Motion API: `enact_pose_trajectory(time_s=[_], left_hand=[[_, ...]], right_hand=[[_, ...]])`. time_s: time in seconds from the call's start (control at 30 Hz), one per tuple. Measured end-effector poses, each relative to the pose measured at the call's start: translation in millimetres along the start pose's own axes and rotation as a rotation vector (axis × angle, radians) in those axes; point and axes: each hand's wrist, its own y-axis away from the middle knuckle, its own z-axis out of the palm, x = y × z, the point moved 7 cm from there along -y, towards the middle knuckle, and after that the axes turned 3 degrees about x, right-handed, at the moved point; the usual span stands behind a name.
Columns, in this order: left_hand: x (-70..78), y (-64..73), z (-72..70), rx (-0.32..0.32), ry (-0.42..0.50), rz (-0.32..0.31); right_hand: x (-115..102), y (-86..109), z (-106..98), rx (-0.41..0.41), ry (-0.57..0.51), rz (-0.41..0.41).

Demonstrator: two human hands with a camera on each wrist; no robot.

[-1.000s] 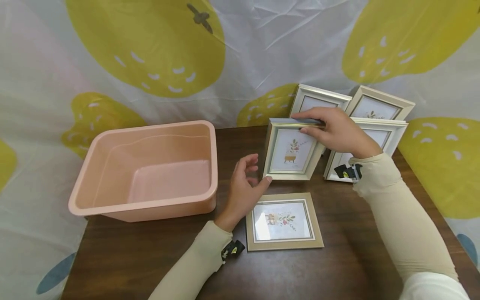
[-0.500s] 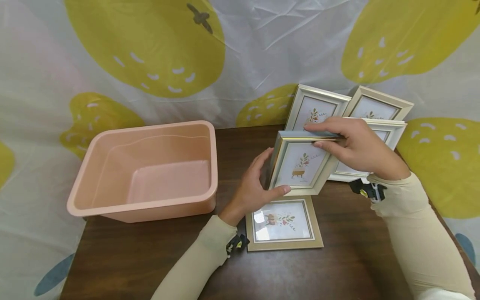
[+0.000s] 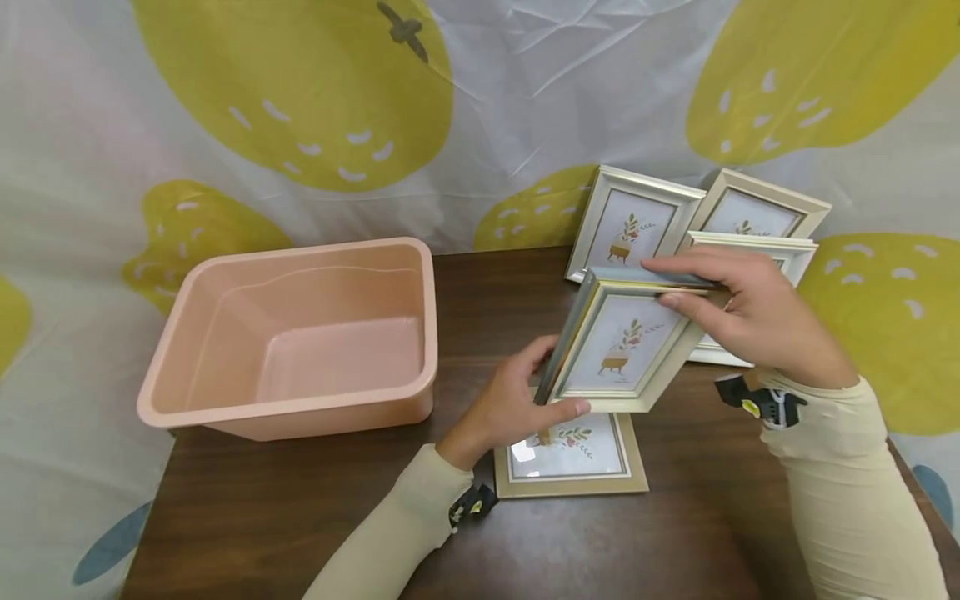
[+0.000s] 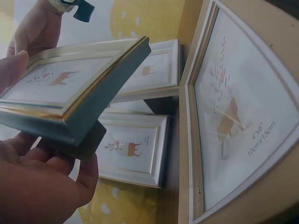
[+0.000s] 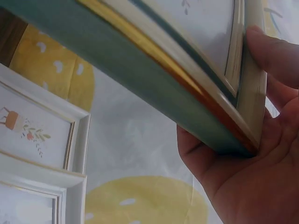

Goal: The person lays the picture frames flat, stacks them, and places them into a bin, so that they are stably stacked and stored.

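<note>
My left hand point(image 3: 517, 400) and my right hand point(image 3: 772, 321) both hold a pale picture frame point(image 3: 618, 354) with gold trim and a plant-pot print, tilted above the table. The right thumb and fingers pinch its top edge. At the lower left corner, my left thumb lies on the front while the other fingers go behind; the left wrist view shows them beneath the frame's back near a dark stand piece point(image 4: 84, 140). Below, a tan picture frame point(image 3: 633, 467) lies face up on the table, its upper part covered by the held frame and left hand.
A pink plastic tub point(image 3: 300, 410) stands on the left of the dark wooden table point(image 3: 315, 508). At the back right stand a silvery-white frame point(image 3: 626, 221), a beige frame point(image 3: 753, 212) and a white frame point(image 3: 795, 250) partly behind my right hand. A lemon-print cloth point(image 3: 495, 108) hangs behind.
The held frame has moved right and toward me, away from the standing frames, and tilts more. My left hand has followed and taken hold of its lower left corner.
</note>
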Motion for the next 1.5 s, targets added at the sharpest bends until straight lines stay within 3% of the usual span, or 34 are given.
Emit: enact_pose_trajectory(time_s=[0.27,0.5,0.8,0.97,1.17,1.33,1.43,1.5], left_hand=[[0.3,14.7,-3.7,0.000,0.001,-0.020],[-4.6,32.4,-4.2,-0.001,0.086,-0.030],[-12.0,48.6,-6.0,0.057,0.178,-0.074],[-14.2,57.5,-10.5,0.184,0.199,-0.095],[-11.5,67.4,-19.7,0.430,0.238,-0.093],[-7.1,73.3,-26.1,0.630,0.293,-0.035],[-7.3,76.9,-26.1,0.692,0.299,-0.021],[-6.3,79.4,-23.8,0.689,0.289,-0.015]], right_hand=[[10,10.7,-2,0.052,-0.049,0.086],[19,23.6,5,0.131,-0.044,0.186],[29,36.4,13,0.172,-0.075,0.316],[38,48.3,19,0.203,-0.088,0.421],[44,62.2,35,0.262,-0.108,0.514],[43,69.8,52,0.287,-0.156,0.586],[43,74.9,58,0.319,-0.151,0.625],[42,78.3,61,0.342,-0.154,0.648]])
